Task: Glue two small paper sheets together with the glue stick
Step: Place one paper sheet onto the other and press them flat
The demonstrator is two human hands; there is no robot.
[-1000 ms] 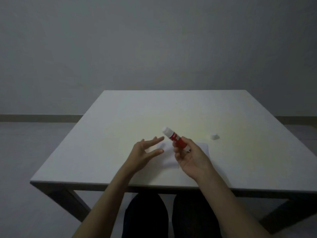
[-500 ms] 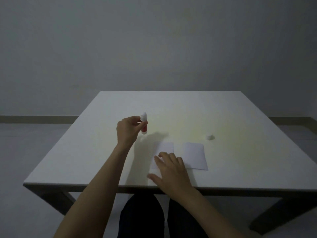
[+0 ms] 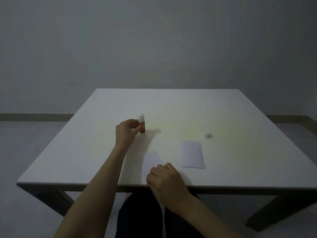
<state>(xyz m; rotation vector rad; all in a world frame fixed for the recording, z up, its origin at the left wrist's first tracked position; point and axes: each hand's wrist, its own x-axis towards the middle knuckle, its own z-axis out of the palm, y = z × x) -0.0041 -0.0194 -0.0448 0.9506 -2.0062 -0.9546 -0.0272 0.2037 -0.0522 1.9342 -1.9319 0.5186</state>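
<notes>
1. The white table holds all the things. There is no box or bowl here, so nothing sits inside anything.
2. The glue stick stands up straight on the table, at about 10 o'clock from the middle of the table. Its long way goes up and down. The white tip points up and the red part is at the bottom.
3. There is a small label on the red part, but it is too tiny to read.
4. The left hand has its fingers curled around the glue stick and touches its left side.
5. The white cap sits alone at about 3 o'clock from the glue stick, well apart from it.
6. The left sheet lies tilted near the table's front edge. The right hand has its fingers bent down on the near end of it.
7. The right sheet lies flat just beside it, at 3 o'clock, not touching.
</notes>
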